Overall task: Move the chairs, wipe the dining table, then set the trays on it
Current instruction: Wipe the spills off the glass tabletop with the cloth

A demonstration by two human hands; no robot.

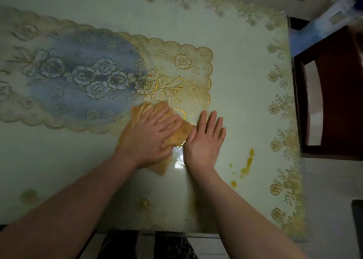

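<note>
The dining table (245,82) fills the view, covered by a glossy pale cloth with gold flower borders and a blue and gold lace runner (82,76). My left hand (151,137) presses flat on a crumpled orange-tan cleaning cloth (182,133) near the runner's right end. Right beside it, my right hand (204,139) lies flat on the table surface with fingers straight, its edge touching the cloth. Several yellow spill spots (247,164) sit on the table to the right of my right hand. No trays are in view.
A dark red-brown wooden chair (332,93) stands off the table's right edge. The table's near edge (157,231) runs along the bottom, with my patterned trouser legs (172,247) below it. Pale floor (330,190) shows at the right.
</note>
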